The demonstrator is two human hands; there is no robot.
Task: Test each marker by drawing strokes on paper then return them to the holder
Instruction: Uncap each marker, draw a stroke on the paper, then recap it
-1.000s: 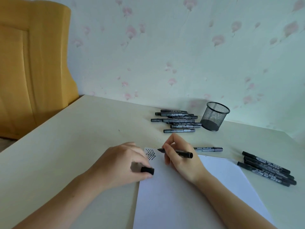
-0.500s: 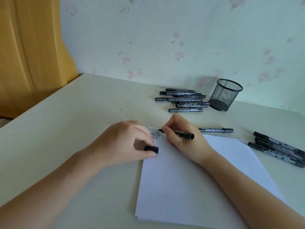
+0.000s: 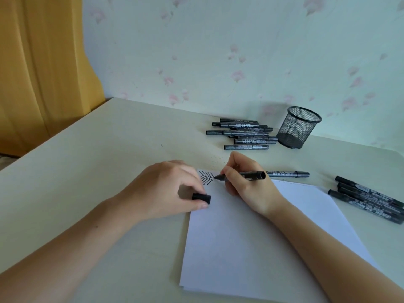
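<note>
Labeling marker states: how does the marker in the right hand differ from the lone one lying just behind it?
The held marker is uncapped, its tip at the zigzag strokes; the lone marker is capped. The held marker is pinched by the right hand and tilted over the paper; the lone marker lies flat on the table. Both are black.

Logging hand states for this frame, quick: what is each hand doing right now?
Left hand: pinches the black cap, resting at the paper edge.
Right hand: grips the uncapped marker, tip at the zigzag strokes.
</note>
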